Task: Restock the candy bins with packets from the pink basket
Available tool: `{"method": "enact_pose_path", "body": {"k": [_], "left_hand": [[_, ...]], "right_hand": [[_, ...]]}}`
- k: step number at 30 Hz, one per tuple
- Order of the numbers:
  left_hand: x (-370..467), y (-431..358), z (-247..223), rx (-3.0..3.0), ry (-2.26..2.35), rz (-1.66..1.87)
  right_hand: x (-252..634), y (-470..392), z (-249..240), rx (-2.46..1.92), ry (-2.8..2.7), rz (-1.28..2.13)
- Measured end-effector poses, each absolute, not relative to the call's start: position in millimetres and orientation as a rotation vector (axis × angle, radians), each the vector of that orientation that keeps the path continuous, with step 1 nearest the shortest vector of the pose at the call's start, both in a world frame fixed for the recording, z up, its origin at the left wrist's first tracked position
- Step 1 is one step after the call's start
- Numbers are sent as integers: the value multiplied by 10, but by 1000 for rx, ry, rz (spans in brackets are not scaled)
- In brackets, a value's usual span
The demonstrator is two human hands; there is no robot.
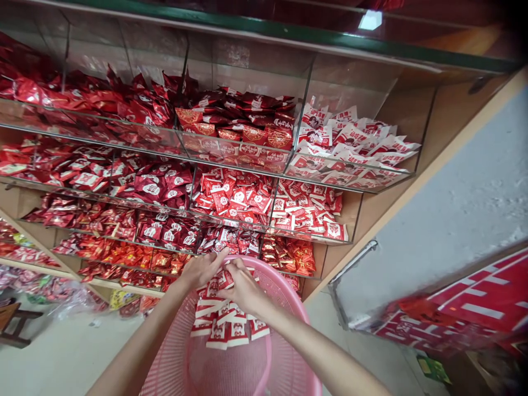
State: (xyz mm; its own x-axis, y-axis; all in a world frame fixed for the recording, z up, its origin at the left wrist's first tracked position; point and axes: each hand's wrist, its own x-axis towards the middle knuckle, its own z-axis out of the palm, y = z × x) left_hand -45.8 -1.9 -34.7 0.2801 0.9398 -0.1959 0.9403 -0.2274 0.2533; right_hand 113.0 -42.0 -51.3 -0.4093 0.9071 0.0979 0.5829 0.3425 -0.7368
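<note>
Head view, left hand: I see my left hand [203, 270] at the far side of the basket, fingers stretched toward the rim; from here I cannot tell whether they grip anything.
Right hand: my right hand [244, 287] reaches over the packets, fingers bent; whether they hold one, I cannot make out.
Pink basket: the pink basket [303, 316] sits below both my forearms, its far rim just before the shelves.
Red-and-white packets: I have the red-and-white packets [228, 322] heaped inside the basket, toward its far side, under my right hand.
Shelves: ahead of me, clear-fronted shelves [136, 126] hold red packs [154, 184], with white packs [355, 140] upper right.
Right side: a grey wall [466, 192].
</note>
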Motion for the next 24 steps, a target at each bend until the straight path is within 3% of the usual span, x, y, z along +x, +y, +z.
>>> {"method": "enact_pose_path", "body": {"k": [8, 17, 24], "left_hand": [[-471, 16, -382, 2230, 1704, 11], [-423, -38, -294, 2381, 1680, -118], [-397, -71, -275, 2465, 1683, -217]], "right_hand": [[1105, -423, -503, -1323, -2134, 763], [1096, -462, -475, -1446, -2418, 250], [1105, -465, -603, -1475, -2398, 171]]}}
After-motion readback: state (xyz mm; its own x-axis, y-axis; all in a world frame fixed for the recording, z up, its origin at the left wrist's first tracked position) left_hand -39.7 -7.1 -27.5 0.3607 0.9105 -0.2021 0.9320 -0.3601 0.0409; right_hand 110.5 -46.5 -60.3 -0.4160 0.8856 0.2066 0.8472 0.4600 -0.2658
